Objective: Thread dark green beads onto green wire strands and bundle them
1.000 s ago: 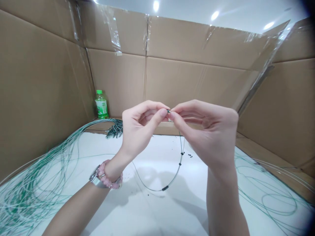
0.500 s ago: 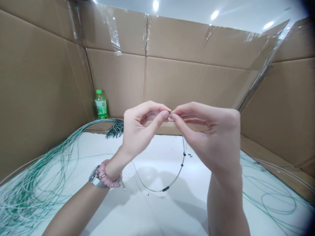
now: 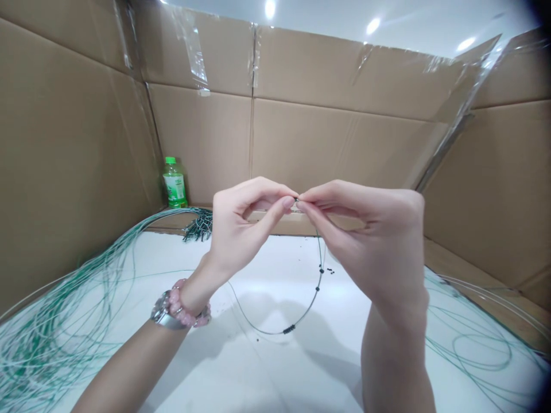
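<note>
Fingers pinching: left hand [image 3: 239, 223] and right hand [image 3: 370, 235] meet at a tiny dark piece [image 3: 296, 199].
From my end of the feed, each thumb presses toward its forefinger, the piece held between both hands above the white tabletop [image 3: 258, 373], too small for me to make out. Below, a thin cord [image 3: 273, 332] bearing black beads [image 3: 288, 329] curves up behind the right hand. I see a green bottle [image 3: 175, 186] beside the cardboard wall [image 3: 202, 143].
</note>
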A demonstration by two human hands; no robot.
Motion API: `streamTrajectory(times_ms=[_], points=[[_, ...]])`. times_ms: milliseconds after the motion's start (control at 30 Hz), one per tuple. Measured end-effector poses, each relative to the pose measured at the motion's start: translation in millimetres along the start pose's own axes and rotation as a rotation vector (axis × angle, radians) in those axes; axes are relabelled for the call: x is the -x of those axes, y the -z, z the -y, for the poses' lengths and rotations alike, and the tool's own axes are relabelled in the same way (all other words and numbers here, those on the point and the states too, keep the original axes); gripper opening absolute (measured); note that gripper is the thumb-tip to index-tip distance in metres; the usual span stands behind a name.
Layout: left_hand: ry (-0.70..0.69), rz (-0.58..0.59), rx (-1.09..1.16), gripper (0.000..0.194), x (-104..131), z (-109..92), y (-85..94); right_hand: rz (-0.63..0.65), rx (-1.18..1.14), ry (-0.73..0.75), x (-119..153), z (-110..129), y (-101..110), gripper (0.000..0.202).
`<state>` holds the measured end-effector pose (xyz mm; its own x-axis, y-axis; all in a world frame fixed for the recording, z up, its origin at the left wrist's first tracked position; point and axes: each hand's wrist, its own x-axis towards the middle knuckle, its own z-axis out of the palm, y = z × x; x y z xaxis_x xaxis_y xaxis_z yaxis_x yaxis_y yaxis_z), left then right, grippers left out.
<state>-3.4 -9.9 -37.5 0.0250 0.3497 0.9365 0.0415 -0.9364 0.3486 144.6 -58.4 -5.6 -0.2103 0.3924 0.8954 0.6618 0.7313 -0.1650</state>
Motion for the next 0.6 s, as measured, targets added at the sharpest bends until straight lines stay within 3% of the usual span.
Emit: streamTrajectory(times_ms=[200,500,600], points=[[0.050,-0.040,-0.007,0.005,-1,2,2.4,-0.023,-0.229,-0.061,-1,-4,-7,0.016],[0.080,0.030,-0.041,0.007,-5,1,8.5,0.010,-0.278,-0.109,-1,-8,-12,0.013],[0.009,0.027,-0.120,0.004,-5,2,9.6,0.045,-0.266,-0.119,-1,-7,-13,0.012]])
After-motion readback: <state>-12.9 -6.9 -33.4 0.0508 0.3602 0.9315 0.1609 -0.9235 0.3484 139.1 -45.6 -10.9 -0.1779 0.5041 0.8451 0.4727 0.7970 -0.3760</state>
